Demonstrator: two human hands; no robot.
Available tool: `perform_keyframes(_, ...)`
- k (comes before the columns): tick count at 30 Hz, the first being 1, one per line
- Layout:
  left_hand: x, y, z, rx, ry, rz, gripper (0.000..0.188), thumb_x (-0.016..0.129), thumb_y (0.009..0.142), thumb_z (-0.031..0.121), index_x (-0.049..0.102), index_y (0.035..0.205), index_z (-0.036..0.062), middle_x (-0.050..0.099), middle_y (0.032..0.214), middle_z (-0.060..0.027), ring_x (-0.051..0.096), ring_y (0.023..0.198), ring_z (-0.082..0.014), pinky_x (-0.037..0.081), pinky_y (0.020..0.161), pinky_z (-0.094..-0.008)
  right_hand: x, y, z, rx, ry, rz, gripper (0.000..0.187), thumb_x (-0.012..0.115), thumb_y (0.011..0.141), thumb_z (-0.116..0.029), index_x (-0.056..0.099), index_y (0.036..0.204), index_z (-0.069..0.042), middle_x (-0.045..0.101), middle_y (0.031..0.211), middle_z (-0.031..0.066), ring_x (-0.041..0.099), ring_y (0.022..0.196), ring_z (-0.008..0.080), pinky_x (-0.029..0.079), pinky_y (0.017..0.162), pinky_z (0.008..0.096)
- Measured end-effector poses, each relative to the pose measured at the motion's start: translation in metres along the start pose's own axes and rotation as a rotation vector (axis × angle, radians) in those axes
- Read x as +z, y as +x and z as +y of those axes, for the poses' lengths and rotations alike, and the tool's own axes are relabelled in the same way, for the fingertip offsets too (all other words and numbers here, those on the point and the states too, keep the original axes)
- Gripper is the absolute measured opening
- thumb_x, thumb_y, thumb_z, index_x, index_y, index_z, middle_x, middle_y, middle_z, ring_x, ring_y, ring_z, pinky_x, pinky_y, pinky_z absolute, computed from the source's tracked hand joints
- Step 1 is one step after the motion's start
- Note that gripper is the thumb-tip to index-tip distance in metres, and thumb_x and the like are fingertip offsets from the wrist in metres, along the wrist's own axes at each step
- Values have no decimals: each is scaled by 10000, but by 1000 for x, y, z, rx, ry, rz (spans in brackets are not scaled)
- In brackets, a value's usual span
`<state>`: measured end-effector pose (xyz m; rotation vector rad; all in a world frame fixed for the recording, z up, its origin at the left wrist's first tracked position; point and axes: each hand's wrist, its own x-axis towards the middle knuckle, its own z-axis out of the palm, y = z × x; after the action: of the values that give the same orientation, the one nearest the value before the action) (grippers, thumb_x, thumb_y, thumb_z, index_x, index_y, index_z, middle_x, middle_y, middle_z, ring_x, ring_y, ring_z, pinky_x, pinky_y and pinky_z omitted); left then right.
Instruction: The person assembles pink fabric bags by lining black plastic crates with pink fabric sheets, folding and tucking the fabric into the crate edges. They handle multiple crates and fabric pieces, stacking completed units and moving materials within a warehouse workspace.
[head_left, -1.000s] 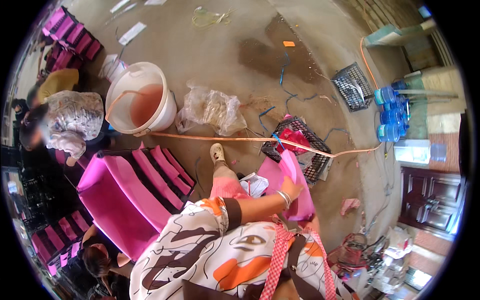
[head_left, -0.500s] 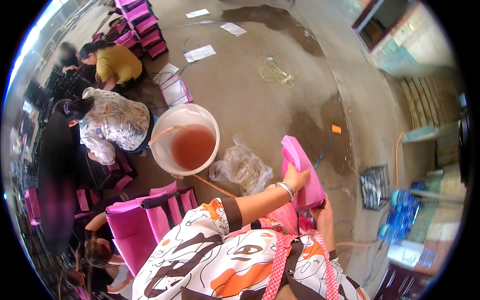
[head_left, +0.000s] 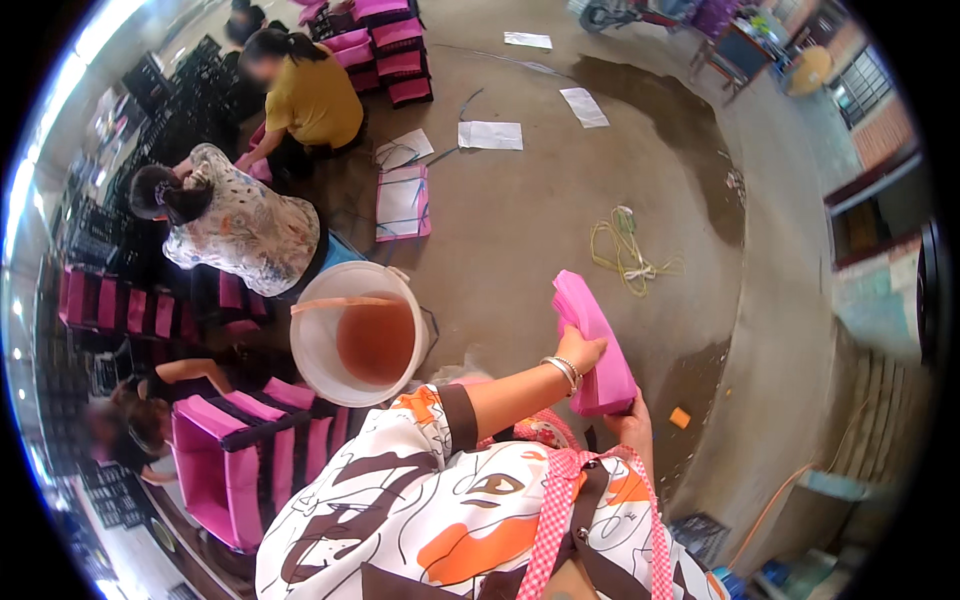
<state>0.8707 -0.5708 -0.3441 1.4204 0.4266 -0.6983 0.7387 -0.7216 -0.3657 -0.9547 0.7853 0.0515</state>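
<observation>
Your concrete floor (head_left: 560, 215) carries a white bucket (head_left: 318, 345), paper sheets (head_left: 490, 135), a coiled yellow rope (head_left: 625, 250), pink crates (head_left: 215, 460) and a wet patch (head_left: 660, 110).

A: The flat folded fabric piece (head_left: 594, 345) is bright pink, yes?
B: Yes. The round plastic bucket (head_left: 318, 340) is white (orange-brown liquid inside). The concrete floor (head_left: 520, 220) is grey-brown.

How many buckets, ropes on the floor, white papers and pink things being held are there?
White bucket: 1
Yellow rope coil: 1
White paper sheets on the floor: 3
Pink flat stack held by left hand and right hand: 1
Total: 6
</observation>
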Motion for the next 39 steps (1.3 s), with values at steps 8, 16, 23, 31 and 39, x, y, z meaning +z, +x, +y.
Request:
perform_keyframes(8, 61, 173, 139, 11, 40, 65, 642, 701, 736, 205, 374, 1208, -83, 581, 1103, -264, 606, 1017, -347, 488, 870, -381, 69, 151, -156, -246, -583, -166, 495, 440, 696, 38, 546, 1174, -37, 562, 935, 20, 510, 862, 100, 405, 765, 211)
perform_keyframes(16, 104, 361, 302, -74, 52, -110, 665, 701, 736, 221, 355, 1219, -77, 578, 1108, -271, 611, 1005, -358, 499, 852, -382, 131, 348, -263, -309, -613, 43, 501, 450, 673, 62, 547, 1154, -36, 524, 862, -11, 470, 763, 95, 385, 701, 200)
perform_keyframes(23, 105, 553, 458, -33, 48, -51, 687, 712, 722, 242, 368, 1219, -85, 563, 1150, -269, 582, 1065, -361, 471, 900, -382, 291, 510, -406, -97, -349, -49, 486, 448, 687, 61, 524, 1160, -25, 527, 870, -15, 469, 747, 95, 400, 681, 211)
perform_keyframes(31, 37, 777, 637, -45, -97, 177, 682, 722, 725, 226, 388, 1226, -94, 575, 1134, -248, 613, 1006, -327, 509, 832, -378, 449, 771, -497, -65, -286, -325, 411, 573, 778, 36, 518, 1181, -23, 599, 1022, 27, 572, 932, 129, 453, 837, 252)
perform_keyframes(39, -43, 943, 837, 40, -333, 259, 623, 715, 741, 162, 392, 1219, -75, 582, 1124, -218, 613, 1004, -311, 508, 846, -382, 614, 1058, -578, 550, 330, 32, 183, 698, 752, -68, 671, 932, -76, 685, 939, 36, 653, 874, 158, 568, 741, 278)
